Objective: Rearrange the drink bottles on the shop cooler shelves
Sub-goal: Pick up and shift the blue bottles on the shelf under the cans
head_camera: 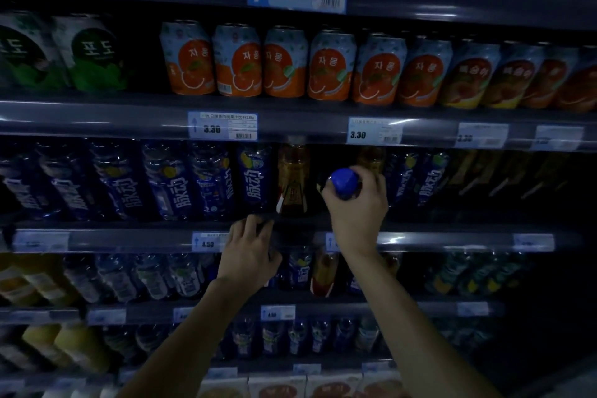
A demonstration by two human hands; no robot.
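Dim cooler, lights low. Left hand (248,250) lies on the front rail of the bottle shelf (129,241), fingers curled over its edge into the dark; whether that grip closes on anything, cannot tell. Left of it along the same shelf, a row of blue-labelled bottles (181,181) leaning back, packed side by side. Just above and right of the left hand, an amber bottle (292,179) stands at the shelf front, its cap tucked behind the price rail above. Right hand (355,200) reaches in beside it, grip wrapped tight round the neck of a blue-capped bottle (345,181), cap facing out, the bottle in the gap of that shelf row. Right of this grip, two more blue-labelled bottles (416,178). One shelf above both grips, orange cans (239,60) in a line.
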